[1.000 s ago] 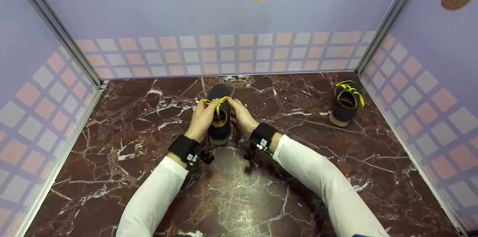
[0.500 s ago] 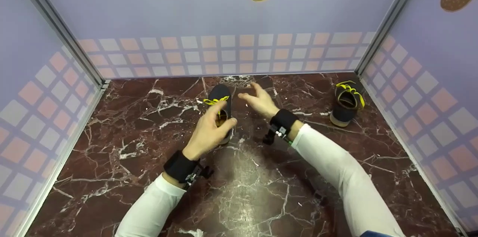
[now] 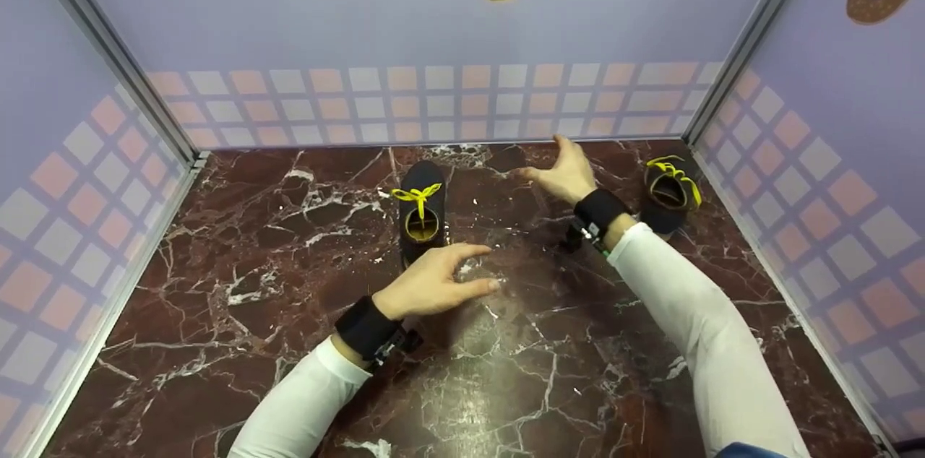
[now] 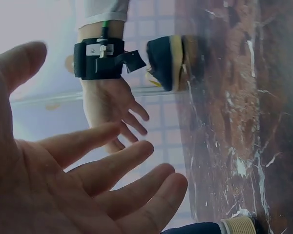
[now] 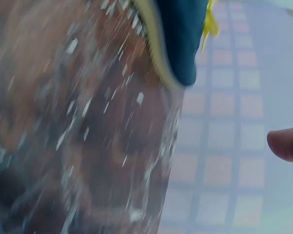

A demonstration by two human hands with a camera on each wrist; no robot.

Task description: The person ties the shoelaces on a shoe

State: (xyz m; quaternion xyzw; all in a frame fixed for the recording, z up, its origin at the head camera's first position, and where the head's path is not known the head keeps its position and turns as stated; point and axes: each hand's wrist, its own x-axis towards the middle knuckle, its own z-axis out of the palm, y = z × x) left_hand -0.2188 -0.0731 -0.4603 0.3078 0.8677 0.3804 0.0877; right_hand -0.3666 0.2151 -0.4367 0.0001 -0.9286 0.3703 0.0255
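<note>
A dark shoe (image 3: pixel 423 175) stands on the marbled surface left of centre, its yellow laces (image 3: pixel 417 196) tied in a bow. My left hand (image 3: pixel 433 281) hovers at its heel end, covering part of the heel, with thumb and fingers spread and nothing held. Further right, my right hand (image 3: pixel 567 173) is raised with its thumb and fingers apart, also holding nothing. A second dark shoe (image 3: pixel 665 187) with yellow laces (image 3: pixel 676 173) is at the far right, just beyond my right wrist. In the left wrist view, the fingers (image 4: pixel 112 168) of my left hand are extended and separated.
The dark red marbled surface (image 3: pixel 289 299) has white veins. A lilac back wall (image 3: pixel 405 24) with pink and white squares rises behind it, and similar panels (image 3: pixel 853 154) close off both sides. Black bands (image 3: pixel 365 328) with small cameras circle both wrists.
Both hands have let go of the yellow laces on the left shoe. My right hand has moved right toward the other shoe, and my left has drawn back toward the heel. The shoes stay put.
</note>
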